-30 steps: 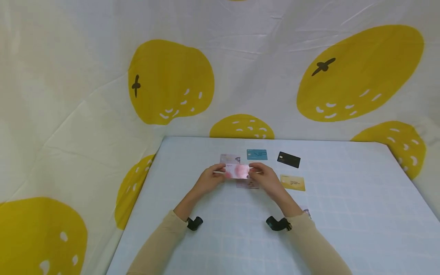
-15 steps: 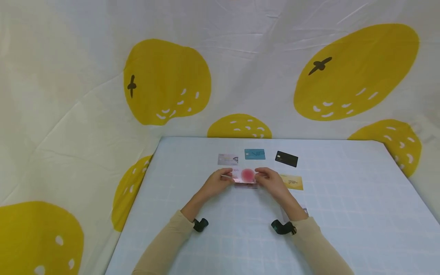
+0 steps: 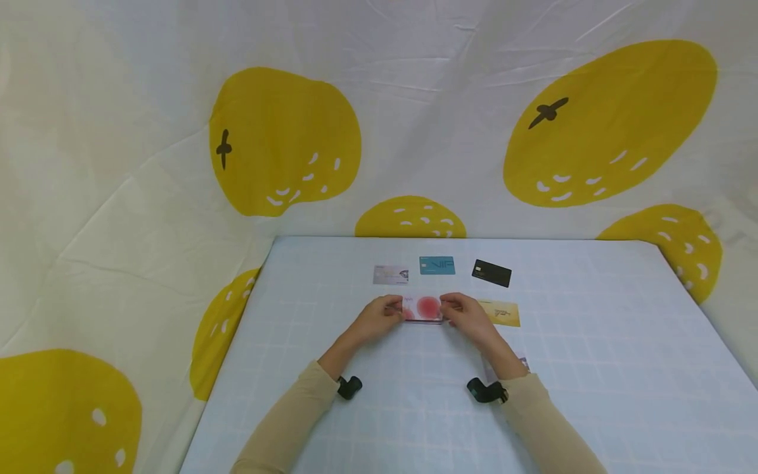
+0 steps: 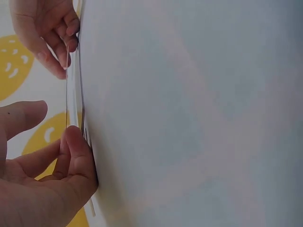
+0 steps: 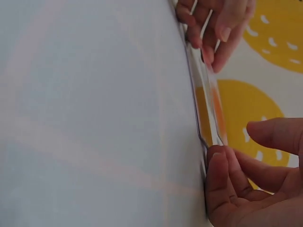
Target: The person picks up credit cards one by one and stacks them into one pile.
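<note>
A pink-and-white card (image 3: 423, 307) with a red circle on it is held level between both hands, low over the table. My left hand (image 3: 376, 318) pinches its left end by the edge, and my right hand (image 3: 472, 318) pinches its right end. Under it lies another card, of which the head view shows only a thin dark front edge (image 3: 424, 322). Seen edge-on in the right wrist view, the held card (image 5: 216, 106) is slightly above the lower card's edge (image 5: 193, 92). Fingertips of both hands are right at the tabletop.
Behind the hands lie a pale grey card (image 3: 391, 274), a blue VIP card (image 3: 437, 265) and a black card (image 3: 491, 273). A gold card (image 3: 503, 314) is beside my right hand. Another card (image 3: 524, 363) is partly hidden by my right forearm. A checked cloth (image 3: 622, 342) covers the table.
Both hands have brought the pink-and-white card down and slightly right, over the lower card, which it now nearly covers. The pale grey card behind is uncovered.
</note>
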Demonstrator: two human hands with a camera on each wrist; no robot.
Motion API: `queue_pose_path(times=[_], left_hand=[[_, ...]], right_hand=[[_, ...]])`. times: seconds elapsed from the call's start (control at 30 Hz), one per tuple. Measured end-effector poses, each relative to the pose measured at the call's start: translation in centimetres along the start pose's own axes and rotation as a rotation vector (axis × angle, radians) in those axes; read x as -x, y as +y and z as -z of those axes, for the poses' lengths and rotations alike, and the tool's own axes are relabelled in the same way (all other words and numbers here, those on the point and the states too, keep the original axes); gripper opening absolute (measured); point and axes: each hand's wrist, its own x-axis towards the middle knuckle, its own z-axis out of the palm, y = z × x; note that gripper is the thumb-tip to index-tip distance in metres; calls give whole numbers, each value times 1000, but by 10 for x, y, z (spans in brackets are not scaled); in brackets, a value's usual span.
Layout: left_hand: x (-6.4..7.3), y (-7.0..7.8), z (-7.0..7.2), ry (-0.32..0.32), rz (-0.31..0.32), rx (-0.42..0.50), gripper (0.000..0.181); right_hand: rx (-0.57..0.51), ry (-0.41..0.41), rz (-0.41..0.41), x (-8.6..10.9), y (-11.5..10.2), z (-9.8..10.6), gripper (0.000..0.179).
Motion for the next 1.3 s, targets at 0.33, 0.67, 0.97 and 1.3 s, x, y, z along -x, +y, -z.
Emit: queue_pose_path(times=[0.33, 0.67, 0.97, 1.3], left_hand=[[-3, 0, -3, -13, 33, -14, 45], [-3, 3, -2, -16, 64, -47, 43], [-4, 1, -3, -16, 73, -69, 43], [-3, 2, -2, -14, 77, -89, 48]], right_hand=[[58, 2, 16, -3, 5, -3, 39], [108, 15, 19, -3, 4, -6, 39], [142, 23, 37, -4, 5, -6, 37], [197, 47, 37, -5, 3, -7, 35]])
